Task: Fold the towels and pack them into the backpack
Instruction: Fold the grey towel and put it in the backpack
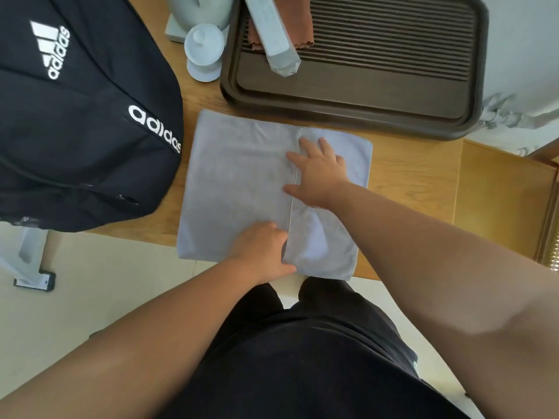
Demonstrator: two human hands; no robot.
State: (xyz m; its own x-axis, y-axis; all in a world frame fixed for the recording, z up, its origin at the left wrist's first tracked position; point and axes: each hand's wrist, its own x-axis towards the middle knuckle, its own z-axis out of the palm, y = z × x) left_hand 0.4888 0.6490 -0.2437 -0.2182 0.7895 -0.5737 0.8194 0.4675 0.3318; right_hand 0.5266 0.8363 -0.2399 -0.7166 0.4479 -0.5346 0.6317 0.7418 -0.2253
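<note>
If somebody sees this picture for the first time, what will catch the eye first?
The pale grey cloth towel, partly folded, lies in the middle of the light wooden table; the right hand presses flat on its folded flap while the left hand grips the flap's near edge. A big black fabric backpack with white lettering lies to the left.

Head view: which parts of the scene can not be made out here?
In the head view:
Black fabric backpack: cut off by the left and top edges; its opening is not shown.
Left hand: fingertips hidden by the folded flap of the pale grey towel, so its grip is unclear.
Brown cloth on the dark slatted tray: mostly covered by a long pale box.
</note>
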